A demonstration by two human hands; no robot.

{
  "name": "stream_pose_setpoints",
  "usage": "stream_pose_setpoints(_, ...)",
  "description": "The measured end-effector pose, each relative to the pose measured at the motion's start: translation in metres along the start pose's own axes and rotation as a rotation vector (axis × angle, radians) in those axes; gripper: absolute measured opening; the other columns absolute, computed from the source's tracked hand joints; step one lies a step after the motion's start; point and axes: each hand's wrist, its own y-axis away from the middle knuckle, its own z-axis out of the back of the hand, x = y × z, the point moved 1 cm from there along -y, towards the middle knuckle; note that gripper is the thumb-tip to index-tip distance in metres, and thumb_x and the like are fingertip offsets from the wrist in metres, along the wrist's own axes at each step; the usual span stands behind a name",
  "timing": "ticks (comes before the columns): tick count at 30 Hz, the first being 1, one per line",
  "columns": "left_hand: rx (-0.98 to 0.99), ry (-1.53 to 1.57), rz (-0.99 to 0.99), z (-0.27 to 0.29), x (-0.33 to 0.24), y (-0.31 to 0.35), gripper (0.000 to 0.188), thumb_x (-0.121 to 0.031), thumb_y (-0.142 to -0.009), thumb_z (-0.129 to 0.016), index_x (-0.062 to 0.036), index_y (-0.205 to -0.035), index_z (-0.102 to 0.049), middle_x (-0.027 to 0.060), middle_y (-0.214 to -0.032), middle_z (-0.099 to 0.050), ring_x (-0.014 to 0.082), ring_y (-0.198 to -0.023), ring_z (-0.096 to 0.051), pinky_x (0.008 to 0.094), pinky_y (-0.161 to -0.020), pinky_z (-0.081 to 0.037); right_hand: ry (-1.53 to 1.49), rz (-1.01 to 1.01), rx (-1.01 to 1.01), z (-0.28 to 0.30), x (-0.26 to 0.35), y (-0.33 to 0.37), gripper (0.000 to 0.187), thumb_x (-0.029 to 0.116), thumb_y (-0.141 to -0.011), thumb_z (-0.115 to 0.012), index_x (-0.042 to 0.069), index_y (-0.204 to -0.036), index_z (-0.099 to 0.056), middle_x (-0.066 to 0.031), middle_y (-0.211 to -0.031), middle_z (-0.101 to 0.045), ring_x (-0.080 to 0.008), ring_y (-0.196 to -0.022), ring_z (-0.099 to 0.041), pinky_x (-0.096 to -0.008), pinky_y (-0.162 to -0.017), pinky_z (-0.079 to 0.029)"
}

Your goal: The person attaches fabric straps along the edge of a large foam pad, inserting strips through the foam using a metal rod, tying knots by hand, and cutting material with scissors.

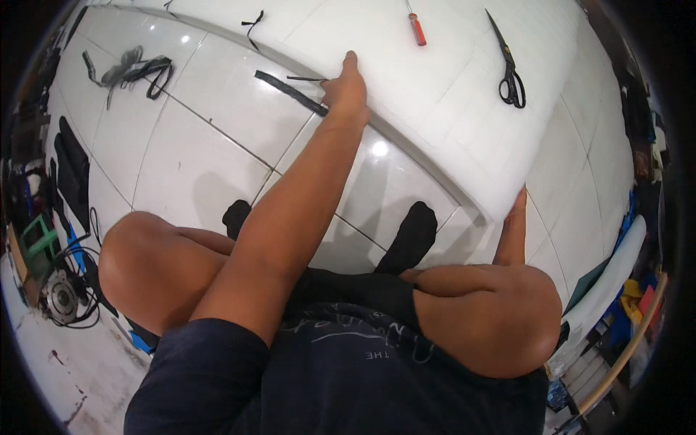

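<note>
A thick white foam-like slab [449, 138] lies across the tiled floor in front of me. My left hand [346, 93] is at its near long edge, thumb laid on top and fingers curled below. From those curled fingers a black strip [290, 92] sticks out to the left. My right hand [515, 210] is against the slab's near right corner; most of its fingers are hidden. On top of the slab rest a screwdriver [417, 30] with a red handle and black-handled scissors [510, 69], blades pointing away.
Another black tie [252, 27] is knotted at the slab's edge farther off. Tangled black strips [134, 71] lie on the floor to the left. A round metal device [61, 297] with cables is at far left. A curved wooden rod [625, 348] is at lower right.
</note>
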Motion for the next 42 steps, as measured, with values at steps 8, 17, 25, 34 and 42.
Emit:
stream_pose_setpoints(8, -0.082, -0.032, 0.001, -0.003, 0.004, 0.002, 0.094, -0.056, -0.086, -0.060, 0.0055, -0.147, -0.025, 0.0272, -0.149, -0.028, 0.0396, -0.133, -0.040, 0.0506, -0.103, -0.044, 0.133, -0.012, 0.003, -0.005, 0.005, -0.008, 0.057, 0.037, -0.099, -0.047, -0.005, -0.137, -0.045, -0.0198, -0.129, -0.059, -0.0301, -0.112, -0.062, -0.0401, -0.096, -0.052)
stream_pose_setpoints(17, -0.108, 0.180, -0.023, -0.012, -0.001, 0.020, 0.078, -0.042, -0.092, -0.060, 0.0108, -0.141, -0.030, 0.0266, -0.145, -0.037, 0.0352, -0.129, -0.047, 0.0409, -0.106, -0.043, 0.267, -0.011, 0.027, -0.006, 0.009, -0.024, 0.058, 0.037, -0.099, -0.047, -0.006, -0.137, -0.044, -0.0201, -0.130, -0.058, -0.0301, -0.114, -0.061, -0.0406, -0.097, -0.051)
stream_pose_setpoints(25, -0.225, 0.101, -0.060, -0.018, -0.008, 0.025, 0.088, -0.050, -0.089, -0.063, 0.0103, -0.141, -0.028, 0.0282, -0.144, -0.036, 0.0367, -0.129, -0.046, 0.0415, -0.107, -0.043, 0.387, -0.015, 0.084, 0.003, 0.007, -0.019, 0.059, 0.037, -0.099, -0.048, -0.007, -0.138, -0.043, -0.0202, -0.132, -0.057, -0.0300, -0.117, -0.059, -0.0414, -0.099, -0.050)
stream_pose_setpoints(34, -0.289, -0.239, -0.045, -0.010, 0.002, 0.019, 0.100, -0.063, -0.081, -0.066, 0.0101, -0.140, -0.032, 0.0281, -0.140, -0.038, 0.0414, -0.133, -0.036, 0.0503, -0.110, -0.035, -0.228, -0.025, -0.110, -0.021, 0.024, 0.014, 0.067, 0.046, -0.101, -0.043, -0.007, -0.142, -0.038, -0.0199, -0.140, -0.050, -0.0299, -0.128, -0.050, -0.0404, -0.107, -0.041)
stream_pose_setpoints(42, -0.348, -0.308, -0.016, -0.010, 0.002, 0.015, 0.097, -0.070, -0.080, -0.061, 0.0077, -0.135, -0.040, 0.0261, -0.142, -0.039, 0.0408, -0.133, -0.036, 0.0564, -0.107, -0.032, 0.821, 0.084, -0.221, -0.053, 0.044, 0.006, 0.088, 0.055, -0.086, -0.068, -0.015, -0.133, -0.044, -0.0262, -0.134, -0.053, -0.0318, -0.123, -0.054, -0.0372, -0.102, -0.042)
